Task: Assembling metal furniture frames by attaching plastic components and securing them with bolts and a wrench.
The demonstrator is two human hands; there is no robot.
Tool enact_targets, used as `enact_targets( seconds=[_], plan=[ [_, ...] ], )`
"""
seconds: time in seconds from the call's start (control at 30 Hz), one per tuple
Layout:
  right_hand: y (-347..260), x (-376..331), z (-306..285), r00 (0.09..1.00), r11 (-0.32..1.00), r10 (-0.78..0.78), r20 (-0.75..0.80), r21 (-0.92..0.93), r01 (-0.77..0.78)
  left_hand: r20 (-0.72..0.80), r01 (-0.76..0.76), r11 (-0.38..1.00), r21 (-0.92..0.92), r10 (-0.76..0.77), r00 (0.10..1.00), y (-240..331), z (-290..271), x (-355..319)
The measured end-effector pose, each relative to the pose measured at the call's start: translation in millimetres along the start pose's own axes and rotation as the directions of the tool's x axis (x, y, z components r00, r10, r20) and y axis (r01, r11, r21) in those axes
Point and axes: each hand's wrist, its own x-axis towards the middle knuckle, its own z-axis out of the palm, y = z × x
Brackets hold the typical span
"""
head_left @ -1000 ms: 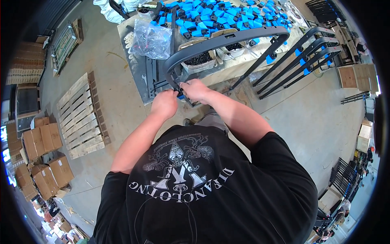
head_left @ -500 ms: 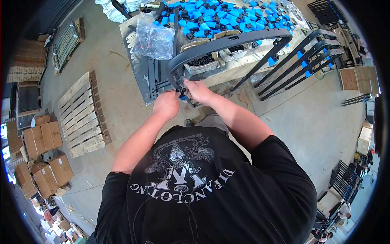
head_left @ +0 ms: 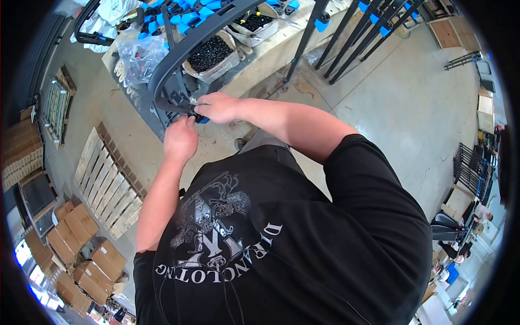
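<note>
A black curved metal frame [head_left: 176, 52] arches over the corner of the workbench, its lower end between my two hands. My left hand [head_left: 181, 140] is closed just below that end, fingertips at a small black and blue plastic part [head_left: 202, 119]. From the right, my right hand [head_left: 218, 108] reaches in with its fingers pinched together at the frame's end. What its fingertips hold is too small and covered to tell. Just beyond the hands, small black pieces [head_left: 208, 53] fill an open box [head_left: 226, 67].
Blue and black plastic parts [head_left: 189, 17] are heaped on the workbench [head_left: 260, 69], beside a clear plastic bag [head_left: 142, 60]. Several black frames [head_left: 352, 49] stand at its right. A wooden pallet [head_left: 108, 181] and cardboard boxes [head_left: 73, 233] lie on the left.
The whole view has swung, so the bench and both hands now sit farther left and the blue heap is partly cut off. Both hands stay together at the frame's end.
</note>
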Motion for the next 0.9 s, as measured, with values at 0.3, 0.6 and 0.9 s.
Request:
enact_targets(
  seconds=[0.3,0.6,0.9],
  plan=[
    [-16.2,-12.5,8.9,0.993,0.998,-0.015,-0.117,-0.058,0.008,-0.019,0.008,0.999,0.049,-0.007,1.0,6.1,-3.3,-4.5],
    [-21.6,-5.7,15.1,0.978,0.992,0.128,-0.164,0.021,-0.126,-0.015,0.004,0.999,0.046,-0.004,1.0,4.5,-1.7,-3.5],
    [-31.9,-16.7,-33.7,0.784,0.974,-0.17,-0.598,-0.224,0.04,-0.025,0.023,1.0,0.009,-0.023,0.999,-2.2,0.8,-6.3]
  ],
)
